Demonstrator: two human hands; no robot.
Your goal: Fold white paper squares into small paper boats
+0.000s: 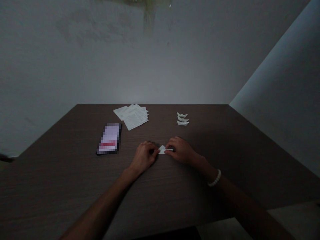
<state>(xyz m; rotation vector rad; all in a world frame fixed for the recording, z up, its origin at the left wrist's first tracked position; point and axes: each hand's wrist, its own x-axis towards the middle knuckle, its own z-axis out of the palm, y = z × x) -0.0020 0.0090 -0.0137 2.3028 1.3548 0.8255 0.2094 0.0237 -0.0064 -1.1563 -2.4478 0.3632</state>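
A small piece of folded white paper point(162, 149) with a pointed top is between my hands, low over the middle of the table. My left hand point(146, 154) pinches its left end between thumb and fingers. At the right end, my right hand point(182, 150) grips the paper in the same way, with the fingertips partly hiding it. Beyond my right hand, three small folded paper boats point(183, 123) sit in a close row, one behind another.
Several printed paper sheets point(135, 116) lie overlapping near the table's back edge, left of centre. A phone point(109, 138) with a blurred lit screen rests to the left of my hands. The brown table point(62, 173) meets a grey wall point(160, 66) at the back.
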